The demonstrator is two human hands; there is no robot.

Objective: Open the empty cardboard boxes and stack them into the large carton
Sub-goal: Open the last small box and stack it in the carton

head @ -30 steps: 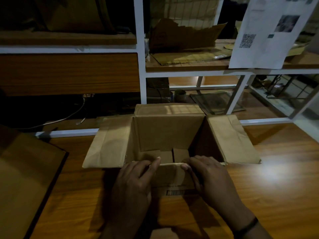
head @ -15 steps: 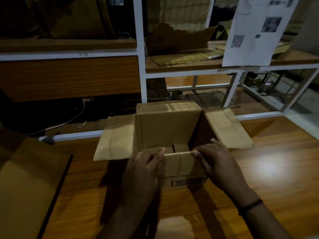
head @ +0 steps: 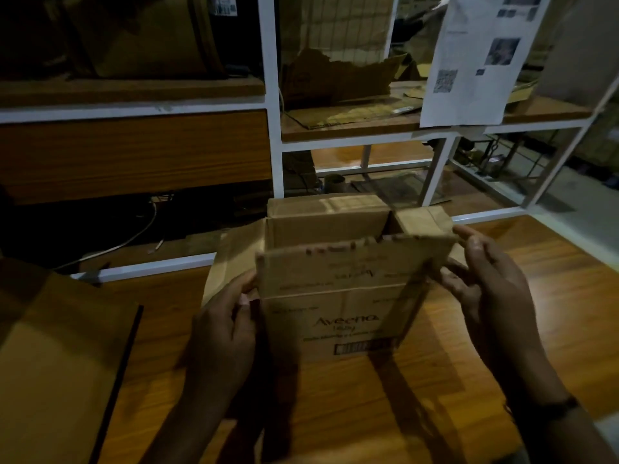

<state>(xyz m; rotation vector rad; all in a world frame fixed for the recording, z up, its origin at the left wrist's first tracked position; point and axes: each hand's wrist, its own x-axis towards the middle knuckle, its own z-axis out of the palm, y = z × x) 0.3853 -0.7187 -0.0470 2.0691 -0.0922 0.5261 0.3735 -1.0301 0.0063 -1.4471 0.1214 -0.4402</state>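
A: What is lying left of the Aveeno box [head: 348,324]?

B: A flat cardboard panel [head: 57,349] is lying there, well apart from the box.

A: And the left hand [head: 224,326]?

B: It is gripping the left edge of the box's near flap [head: 351,266], fingers curling round it.

A: Where is the box sitting?

B: It is facing the person over the wooden table [head: 452,413], top open. I cannot tell whether its base is touching.

A: The right hand [head: 492,289]?

B: It is pinching the flap's right edge between thumb and fingers. A printed paper sheet [head: 475,61] is hanging behind the box, up to its right.
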